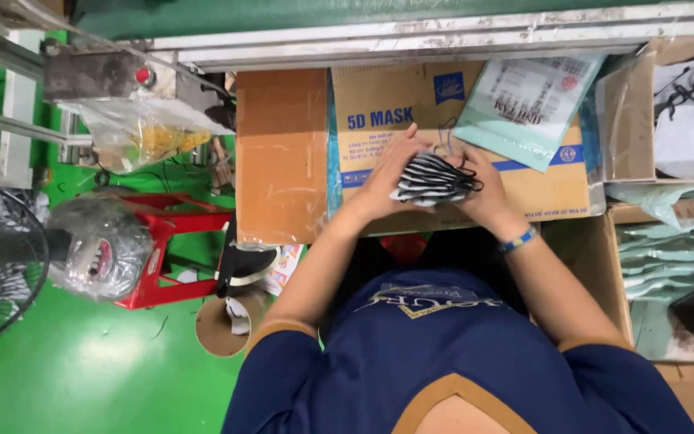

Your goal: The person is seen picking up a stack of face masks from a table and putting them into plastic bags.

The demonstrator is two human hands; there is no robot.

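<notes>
both my hands are clamped on a stack of black and white face masks (431,178), held just above a flat cardboard box (548,189) in front of me. my left hand (391,173) cups the stack from the left, fingers curled over its top; my right hand (485,186), with a blue wristband (518,239), presses in from the right, where the black ear loops hang. a pale green mask pouch (528,104) lies on the box, near my hands. a red plastic stool (166,249) stands on the green floor (82,378), well apart to my left.
</notes>
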